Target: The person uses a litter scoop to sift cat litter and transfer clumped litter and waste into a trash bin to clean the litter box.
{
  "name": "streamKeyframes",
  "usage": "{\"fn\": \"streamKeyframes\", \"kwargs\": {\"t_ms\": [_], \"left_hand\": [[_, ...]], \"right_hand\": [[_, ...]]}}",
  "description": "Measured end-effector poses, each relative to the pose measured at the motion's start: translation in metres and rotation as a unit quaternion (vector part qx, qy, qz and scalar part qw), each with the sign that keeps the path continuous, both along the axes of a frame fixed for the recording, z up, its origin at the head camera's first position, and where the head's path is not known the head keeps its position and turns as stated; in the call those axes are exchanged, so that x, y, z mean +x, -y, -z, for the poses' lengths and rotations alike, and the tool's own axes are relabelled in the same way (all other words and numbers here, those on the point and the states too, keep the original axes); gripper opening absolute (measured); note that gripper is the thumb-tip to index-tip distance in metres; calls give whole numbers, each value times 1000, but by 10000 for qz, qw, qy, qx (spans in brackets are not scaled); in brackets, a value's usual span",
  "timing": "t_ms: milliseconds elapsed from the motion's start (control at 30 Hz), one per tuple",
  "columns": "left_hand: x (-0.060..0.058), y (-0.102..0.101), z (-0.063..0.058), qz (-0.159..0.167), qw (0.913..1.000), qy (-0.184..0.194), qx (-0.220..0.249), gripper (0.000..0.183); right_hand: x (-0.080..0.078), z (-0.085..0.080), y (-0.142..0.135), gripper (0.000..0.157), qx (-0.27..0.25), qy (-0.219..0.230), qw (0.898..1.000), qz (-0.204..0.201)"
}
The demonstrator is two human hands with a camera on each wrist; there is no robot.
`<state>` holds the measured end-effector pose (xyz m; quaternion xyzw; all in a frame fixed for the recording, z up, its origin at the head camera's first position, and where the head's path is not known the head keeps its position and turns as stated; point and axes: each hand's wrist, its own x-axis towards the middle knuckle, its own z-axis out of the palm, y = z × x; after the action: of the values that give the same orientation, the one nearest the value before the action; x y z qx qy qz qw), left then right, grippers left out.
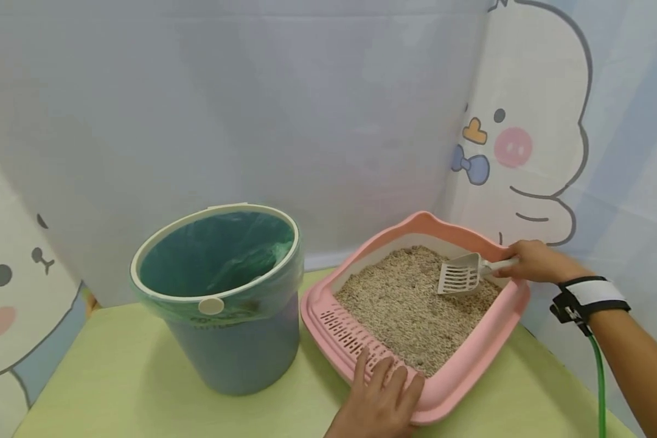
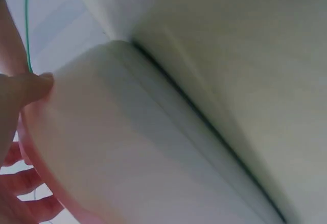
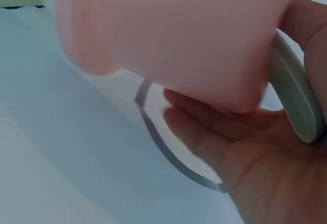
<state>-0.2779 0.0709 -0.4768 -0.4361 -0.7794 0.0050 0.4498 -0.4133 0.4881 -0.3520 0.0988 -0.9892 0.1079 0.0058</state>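
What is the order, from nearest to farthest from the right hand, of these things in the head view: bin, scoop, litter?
1. Scoop: its handle is in the right hand.
2. Litter: inside the pink tray, left of that hand.
3. Bin: farthest, left of the tray.

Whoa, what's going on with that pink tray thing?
A person's right hand holds a slotted scoop at the litter in a pink tray; whether scoop and litter touch is hard to tell. The left hand grips the tray's near edge. Beside the tray stands a bin lined with a green bag.
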Motion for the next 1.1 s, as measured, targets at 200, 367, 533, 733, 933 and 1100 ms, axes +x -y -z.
{"fn": "streamKeyframes", "kwargs": {"t_ms": [200, 367, 533, 733, 933, 1100], "left_hand": [[-7, -1, -4, 308, 9964, -710, 350, 28], [-15, 12, -18, 268, 9972, -697, -31, 28], [-19, 30, -35, 19, 9962, 7, -875, 15], [-29, 56, -51, -37, 9878, 627, -1424, 18], [-40, 83, -59, -234, 9829, 1299, -1283, 32], [-42, 91, -66, -578, 9747, 1919, -989, 42]], "right_hand": [[-4, 3, 2, 28, -286, 179, 9993, 179], [9, 6, 6, 34, -325, 5, 9985, 431], [29, 10, 9, 42, -330, -146, 9978, 550], [57, 15, 20, 50, -167, -383, 9970, 656], [83, 15, 46, 50, -93, -485, 9948, 894], [96, 11, 58, 50, 1, -399, 9949, 925]]}}
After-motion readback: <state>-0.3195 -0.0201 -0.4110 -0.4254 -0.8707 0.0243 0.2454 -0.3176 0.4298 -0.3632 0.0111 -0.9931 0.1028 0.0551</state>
